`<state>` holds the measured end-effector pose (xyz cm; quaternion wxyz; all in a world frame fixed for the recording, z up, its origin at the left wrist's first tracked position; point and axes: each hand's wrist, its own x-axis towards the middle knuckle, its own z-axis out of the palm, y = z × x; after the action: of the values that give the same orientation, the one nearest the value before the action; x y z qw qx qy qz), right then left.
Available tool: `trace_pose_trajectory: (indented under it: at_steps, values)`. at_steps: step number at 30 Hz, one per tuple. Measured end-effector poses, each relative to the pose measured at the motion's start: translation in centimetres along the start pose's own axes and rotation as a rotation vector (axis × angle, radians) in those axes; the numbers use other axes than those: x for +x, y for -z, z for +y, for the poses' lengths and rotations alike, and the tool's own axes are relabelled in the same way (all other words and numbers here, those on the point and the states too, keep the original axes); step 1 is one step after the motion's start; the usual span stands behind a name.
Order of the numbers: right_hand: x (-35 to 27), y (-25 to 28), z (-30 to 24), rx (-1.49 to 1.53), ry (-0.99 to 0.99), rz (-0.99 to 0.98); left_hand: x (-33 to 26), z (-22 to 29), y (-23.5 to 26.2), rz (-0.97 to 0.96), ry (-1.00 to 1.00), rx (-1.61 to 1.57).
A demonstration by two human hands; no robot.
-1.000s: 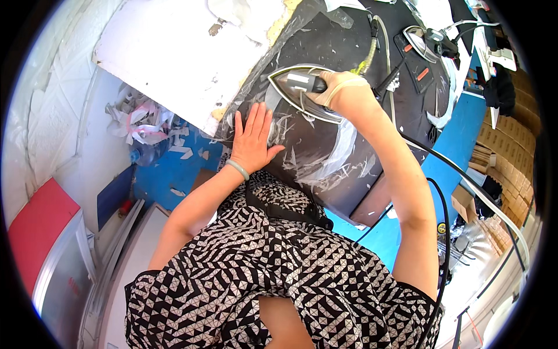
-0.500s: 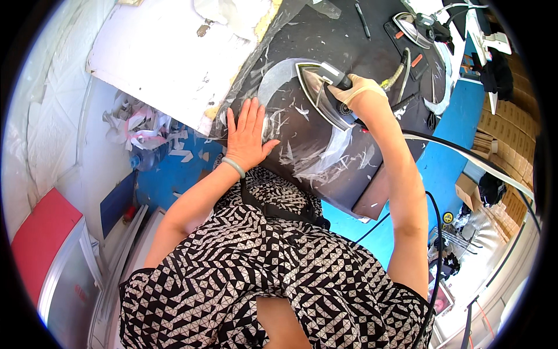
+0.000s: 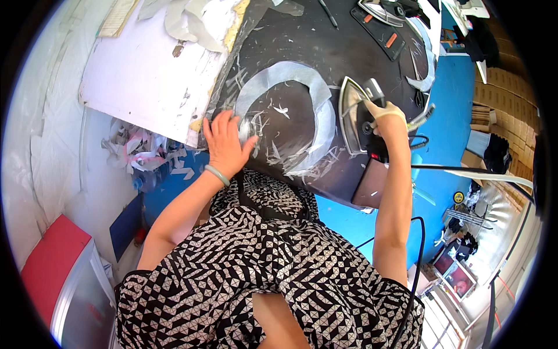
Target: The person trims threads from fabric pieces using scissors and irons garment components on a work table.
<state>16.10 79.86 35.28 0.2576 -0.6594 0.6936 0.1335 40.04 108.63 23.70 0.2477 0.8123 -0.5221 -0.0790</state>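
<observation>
My right hand (image 3: 385,115) grips the handle of a steam iron (image 3: 356,113), which is lifted and tilted on its side at the right edge of the dark work table (image 3: 302,35), its shiny soleplate facing left. My left hand (image 3: 224,142) lies flat with fingers spread on the table's near left edge, touching the lower end of a pale curved fabric strip (image 3: 314,110). The strip arcs across the dark surface between both hands. Thin white offcuts lie scattered around it.
A white board (image 3: 145,75) covers the table's left part. A second iron (image 3: 378,10) and a black tray (image 3: 381,32) sit at the far side. Scraps (image 3: 139,154) are piled on the blue floor (image 3: 453,104) at the left. A red-topped box (image 3: 49,262) stands at the lower left. The iron's cord (image 3: 415,256) hangs by my right arm.
My right hand has carried the iron from the middle of the curved strip to the table's right edge and tipped it up. My left hand stayed flat on the fabric.
</observation>
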Motion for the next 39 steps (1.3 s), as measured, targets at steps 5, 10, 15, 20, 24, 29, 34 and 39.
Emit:
trace_pose_trajectory:
  at_steps: [5,10,15,20,24,29,34,39]
  values:
    - [-3.3,0.6,3.3,0.169,0.013,0.082,8.2,0.0,-0.1,0.067,-0.373,-0.041]
    - [-6.6,-0.3,3.7,0.548,0.060,0.087,16.4,-0.2,-2.9,-0.089,-0.473,0.078]
    - [-11.5,-2.9,0.2,0.780,0.082,0.023,20.1,-1.3,-1.5,-0.499,-0.227,-0.180]
    - [-13.8,-5.4,-5.4,0.601,0.083,-0.085,23.1,-2.0,-2.1,-0.237,-0.718,-0.021]
    - [-12.8,-6.7,-7.9,0.296,0.168,-0.061,23.9,-0.3,-5.5,-0.248,-0.723,-0.033]
    - [-12.0,-8.9,-9.6,0.114,0.237,-0.155,24.7,0.0,-8.1,-0.216,-0.795,0.032]
    - [-13.1,-9.0,-7.7,0.078,0.222,-0.200,24.9,0.7,-8.8,-0.198,-0.810,0.050]
    - [-13.5,-8.0,-5.0,-0.048,0.262,-0.329,24.6,0.8,-9.1,-0.231,-0.785,0.007]
